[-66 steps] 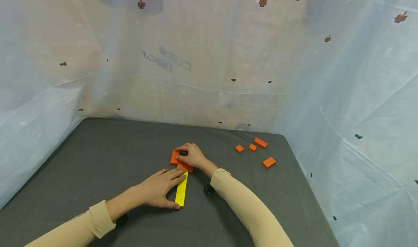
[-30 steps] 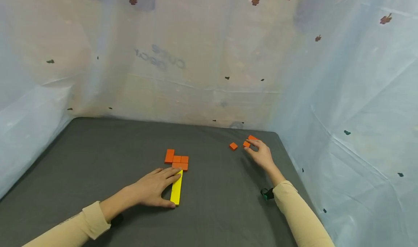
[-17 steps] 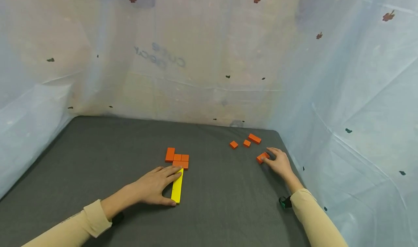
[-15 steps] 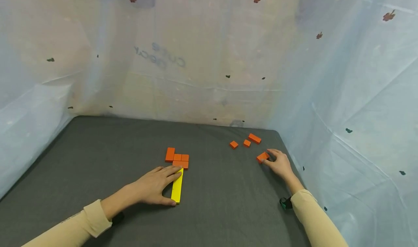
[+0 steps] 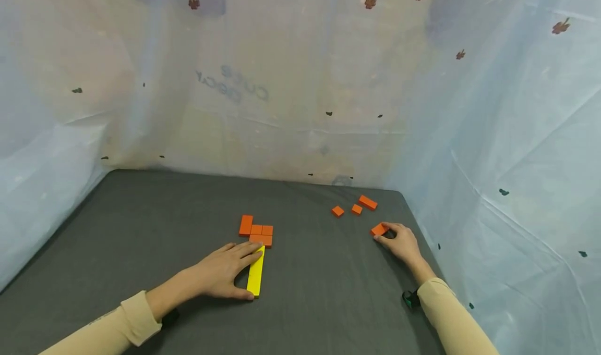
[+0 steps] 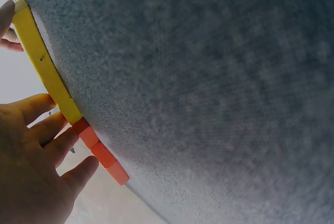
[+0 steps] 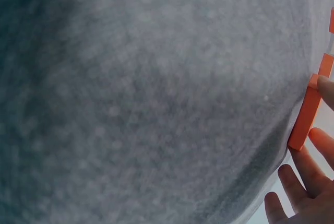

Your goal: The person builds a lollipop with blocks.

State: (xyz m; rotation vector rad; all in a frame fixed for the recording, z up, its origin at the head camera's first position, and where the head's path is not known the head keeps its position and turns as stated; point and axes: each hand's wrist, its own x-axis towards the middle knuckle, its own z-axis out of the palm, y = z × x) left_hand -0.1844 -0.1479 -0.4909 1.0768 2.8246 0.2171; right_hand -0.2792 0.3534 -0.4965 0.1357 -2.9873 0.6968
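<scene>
My left hand rests beside a long yellow block, its fingers fairly straight, thumb at the near end and fingertips at the far end. Touching that far end is a flat group of orange blocks: a rectangular one, two small squares behind it, and an upright-lying rectangle at the left. Over on the right, my right hand pinches a rectangular orange block between thumb and index finger. This block appears on the cloth in the right wrist view, with the other fingers spread.
Beyond my right hand lie two small orange squares and a longer orange block. The dark grey cloth-covered table ends at a hanging pale plastic sheet behind and at both sides.
My right hand has left the orange group, passed over the loose pieces and come to the rectangular orange block, its fingers now on it. My left hand stays on the yellow block.
</scene>
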